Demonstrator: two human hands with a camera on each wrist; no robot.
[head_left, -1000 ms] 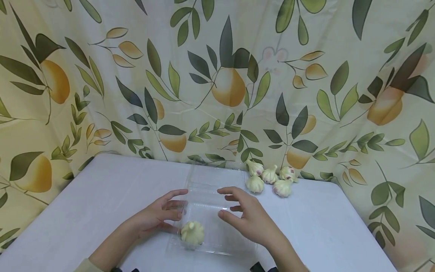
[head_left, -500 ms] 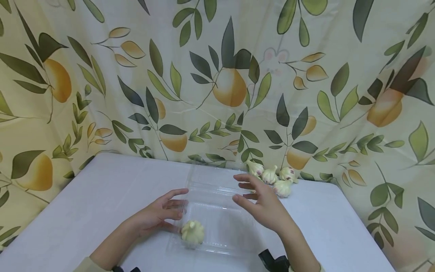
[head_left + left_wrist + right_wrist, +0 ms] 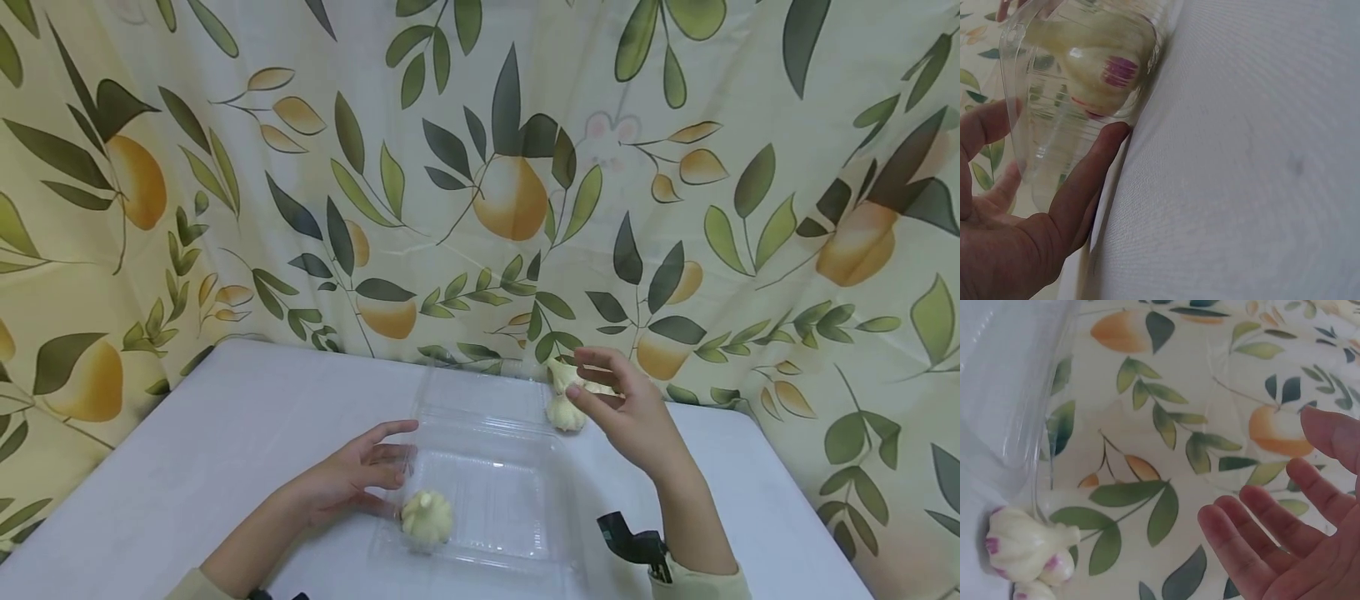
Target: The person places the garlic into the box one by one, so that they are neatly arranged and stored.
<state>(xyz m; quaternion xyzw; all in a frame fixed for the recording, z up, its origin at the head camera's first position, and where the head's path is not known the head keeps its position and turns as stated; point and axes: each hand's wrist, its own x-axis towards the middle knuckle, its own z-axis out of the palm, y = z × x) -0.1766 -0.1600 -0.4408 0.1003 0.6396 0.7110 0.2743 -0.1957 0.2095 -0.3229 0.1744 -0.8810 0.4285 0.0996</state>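
A clear plastic clamshell box (image 3: pixel 495 508) lies on the table with its lid folded back. One garlic bulb (image 3: pixel 427 518) sits in the near left corner of its base; purple marks show on the same bulb (image 3: pixel 1100 65) in the left wrist view. My left hand (image 3: pixel 348 479) touches the box's left side with spread, fairly straight fingers. Over the far right of the table, my right hand (image 3: pixel 626 412) holds nothing, its fingers loosely bent. It partly hides a group of garlic bulbs (image 3: pixel 566 413) beside the lid. In the right wrist view, the fingers are apart from those bulbs (image 3: pixel 1022 544).
A white cloth covers the table (image 3: pixel 247 433). Behind its far edge hangs a curtain (image 3: pixel 465 267) printed with fruit and leaves. A black wrist-camera mount (image 3: pixel 633 542) sticks out beside the right sleeve (image 3: pixel 701 581).
My right hand has moved right and away from me, from above the box to over the garlic group. My left hand and the bulb in the box have stayed put.
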